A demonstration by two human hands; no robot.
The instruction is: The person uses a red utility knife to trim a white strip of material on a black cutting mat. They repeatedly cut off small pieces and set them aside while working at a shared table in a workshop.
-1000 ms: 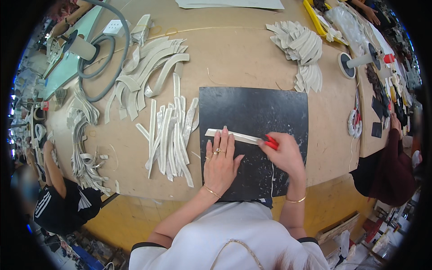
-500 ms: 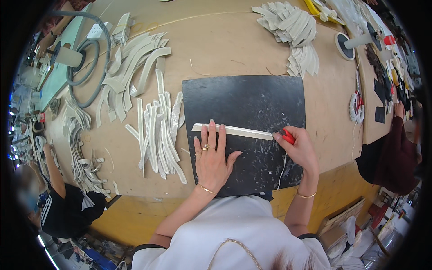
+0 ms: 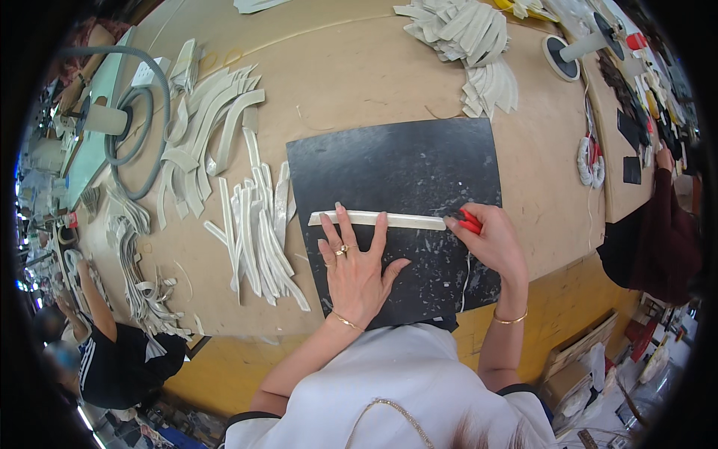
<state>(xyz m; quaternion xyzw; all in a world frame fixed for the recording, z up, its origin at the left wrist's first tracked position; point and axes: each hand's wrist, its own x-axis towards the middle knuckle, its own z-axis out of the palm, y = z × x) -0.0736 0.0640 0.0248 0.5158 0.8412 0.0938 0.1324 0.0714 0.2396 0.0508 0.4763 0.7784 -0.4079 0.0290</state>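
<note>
A narrow white strip [image 3: 404,221] lies crosswise on a black mat [image 3: 396,161]. My left hand [image 3: 355,273] rests on the mat with its fingers spread, the fingertips reaching onto the strip's left half. At the strip's right end my right hand [image 3: 490,238] is closed around a small red-handled tool [image 3: 470,221]. The fingers cover most of that tool, so its exact kind is hidden. Its tip is close to the strip's end; I cannot tell whether the two touch. A thin white thread [image 3: 467,283] hangs down the mat below my right hand.
Left of the mat lies a loose pile of similar white strips [image 3: 258,232], with wider curved pieces [image 3: 224,112] behind it. Another stack of pale pieces [image 3: 456,34] sits far right. A grey hose [image 3: 153,112] curves at left. Other people work at both sides.
My left hand's fingers have spread wider, the index fingertip shifting right along the strip. The whole view has tilted slightly. My right hand keeps its grip at the strip's right end.
</note>
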